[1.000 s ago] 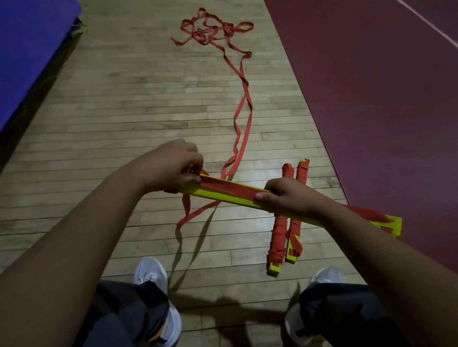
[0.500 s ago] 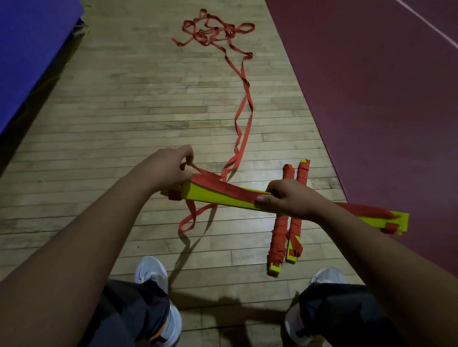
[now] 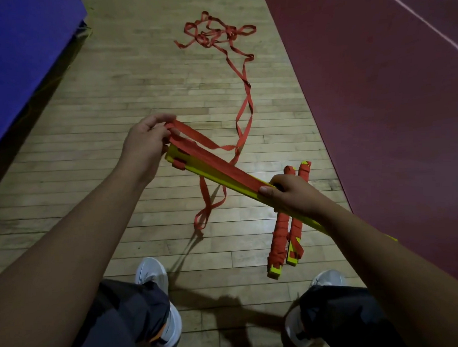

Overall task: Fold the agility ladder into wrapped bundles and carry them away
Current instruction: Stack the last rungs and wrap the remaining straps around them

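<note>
The person stands on a wooden floor [image 3: 109, 100] and holds a stack of yellow ladder rungs [image 3: 217, 177] in the air in front of the knees, slanting from upper left down to lower right. The right hand [image 3: 289, 194] grips the stack near its middle, the fingers curled round it and the thumb lying along the near edge. The left hand [image 3: 145, 143] is at the far end of the stack and pinches the red strap [image 3: 222, 165] between thumb and fingertips, just above the end of the rungs. The strap lies flat along the top of the stack (a short red tab also shows on its yellow side), and a loose loop hangs below it down to the boards. From the stack the strap trails away across the floor to a tangled heap [image 3: 228, 31] well apart from the person.

Two wrapped bundles [image 3: 279, 234] lie side by side on the floor under the right forearm, just ahead of the right shoe [image 3: 329, 276]. The left shoe [image 3: 151, 271] stands nearby. A maroon court surface [image 3: 376, 88] borders the boards on the right, and a blue mat [image 3: 20, 51] on the left.
</note>
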{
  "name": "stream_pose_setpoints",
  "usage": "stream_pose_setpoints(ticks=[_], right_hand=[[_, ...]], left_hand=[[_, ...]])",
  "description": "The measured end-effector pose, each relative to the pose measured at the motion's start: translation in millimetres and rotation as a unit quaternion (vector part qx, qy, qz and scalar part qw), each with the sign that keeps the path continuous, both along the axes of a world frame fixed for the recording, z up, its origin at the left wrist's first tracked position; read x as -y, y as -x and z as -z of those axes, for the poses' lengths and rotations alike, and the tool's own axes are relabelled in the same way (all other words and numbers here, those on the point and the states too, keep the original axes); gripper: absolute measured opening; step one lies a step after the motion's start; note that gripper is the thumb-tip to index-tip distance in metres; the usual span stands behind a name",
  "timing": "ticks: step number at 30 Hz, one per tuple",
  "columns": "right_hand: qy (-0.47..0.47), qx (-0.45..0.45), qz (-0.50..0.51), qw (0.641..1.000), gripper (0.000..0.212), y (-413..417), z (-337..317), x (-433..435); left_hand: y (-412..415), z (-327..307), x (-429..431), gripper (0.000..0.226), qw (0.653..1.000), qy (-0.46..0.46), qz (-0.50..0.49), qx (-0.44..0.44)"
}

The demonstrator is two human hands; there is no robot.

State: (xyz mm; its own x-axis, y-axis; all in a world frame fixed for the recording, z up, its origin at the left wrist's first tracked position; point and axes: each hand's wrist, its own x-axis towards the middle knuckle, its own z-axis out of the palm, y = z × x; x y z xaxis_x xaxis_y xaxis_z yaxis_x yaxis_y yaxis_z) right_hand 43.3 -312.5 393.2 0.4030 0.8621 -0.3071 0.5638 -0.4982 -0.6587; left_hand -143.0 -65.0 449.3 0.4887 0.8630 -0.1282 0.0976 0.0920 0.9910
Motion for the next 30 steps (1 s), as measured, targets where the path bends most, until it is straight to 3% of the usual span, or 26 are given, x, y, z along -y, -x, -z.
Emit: stream_pose_setpoints(ticks=[8, 16, 19, 24, 27, 30], right_hand=[[-0.031, -0.045, 0.020, 0.998, 0.035, 0, -3, 4], [-0.076, -0.145, 0.036, 0.986, 0.033, 7, -12, 3], [-0.080, -0.202, 0.055, 0.975, 0.032, 10, -13, 3], [-0.090, -0.287, 0.059, 0.952, 0.036, 19, -16, 1], [-0.104, -0.333, 0.074, 0.934, 0.035, 27, -18, -2], [-0.106, -0.354, 0.068, 0.927, 0.036, 34, -19, -4]], left_hand=[[10, 7, -20, 0.023, 0.997, 0.014, -0.074, -0.013], [3, 2, -11, 0.020, 0.998, -0.059, -0.004, -0.031], [0, 0, -6, 0.020, 0.998, -0.044, 0.013, 0.030], [-10, -6, 10, 0.047, 0.971, 0.084, 0.086, 0.207], [-14, -11, 23, 0.061, 0.958, 0.061, 0.165, 0.225], [-17, -16, 32, 0.072, 0.967, 0.032, 0.177, 0.183]])
